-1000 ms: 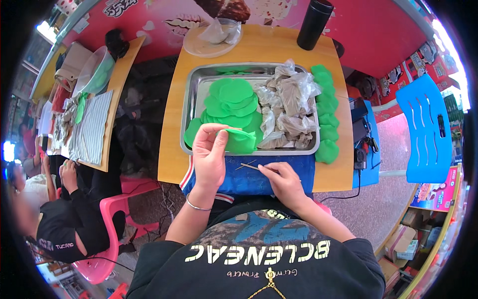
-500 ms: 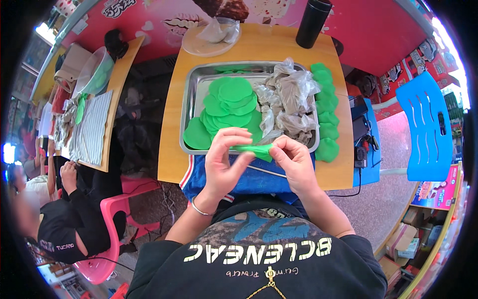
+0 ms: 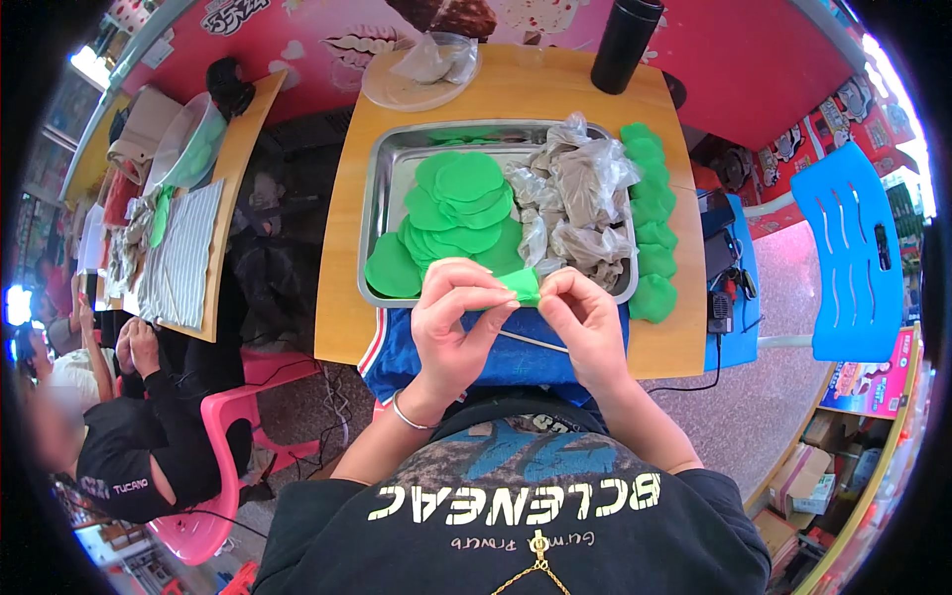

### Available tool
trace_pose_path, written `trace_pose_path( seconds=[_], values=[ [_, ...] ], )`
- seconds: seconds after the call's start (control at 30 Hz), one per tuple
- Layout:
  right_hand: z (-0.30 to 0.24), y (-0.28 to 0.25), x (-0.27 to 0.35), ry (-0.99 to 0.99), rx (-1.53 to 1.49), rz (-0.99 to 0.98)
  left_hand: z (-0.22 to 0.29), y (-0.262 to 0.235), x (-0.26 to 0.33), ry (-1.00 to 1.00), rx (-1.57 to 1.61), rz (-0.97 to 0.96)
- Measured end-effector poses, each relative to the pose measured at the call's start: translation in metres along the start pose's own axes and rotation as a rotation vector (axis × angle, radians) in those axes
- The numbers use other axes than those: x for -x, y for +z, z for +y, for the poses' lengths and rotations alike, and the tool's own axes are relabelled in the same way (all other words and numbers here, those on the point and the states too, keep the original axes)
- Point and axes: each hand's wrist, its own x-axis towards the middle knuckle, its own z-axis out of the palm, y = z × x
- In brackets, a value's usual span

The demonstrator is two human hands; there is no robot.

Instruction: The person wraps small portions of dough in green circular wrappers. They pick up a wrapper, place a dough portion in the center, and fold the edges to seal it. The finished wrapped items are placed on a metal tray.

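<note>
My left hand (image 3: pixel 454 322) and my right hand (image 3: pixel 587 319) meet over the near edge of a metal tray (image 3: pixel 371 233). Between them is a small folded green piece (image 3: pixel 521 287), thin and soft-looking, pinched by the fingertips of both. In the tray's left part lies a loose pile of flat round green discs (image 3: pixel 468 178). Beside it are crumpled clear plastic bags (image 3: pixel 592 183) with something grey-brown inside. Below my hands a thin light stick (image 3: pixel 535 343) lies across a blue cloth (image 3: pixel 466 352). Whether anything is wrapped inside the green piece cannot be seen.
Along the wooden table's (image 3: pixel 342 288) right side runs a row of green pieces (image 3: pixel 653 238). A black bottle (image 3: pixel 625 45) and a clear lid with a plastic bag (image 3: pixel 421 79) stand at the back. Blue chair (image 3: pixel 848 258) to the right; seated person (image 3: pixel 149 436) at the left table.
My left hand has closed its fingers onto the green piece, which now looks more compact and upright between both hands. At the left, the other person's hands have come together.
</note>
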Motion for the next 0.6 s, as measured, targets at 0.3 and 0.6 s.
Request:
trace_pose_path(
  seconds=[0.3, 0.6],
  values=[
    [-0.001, 0.001, 0.000, -0.042, -0.006, -0.038, -0.001, 0.004, 0.004, -0.221, 0.356, 0.006],
    [-0.005, 0.000, -0.003, -0.082, 0.074, -0.035, -0.002, 0.011, 0.014, -0.451, 0.664, 0.073]
  ],
)
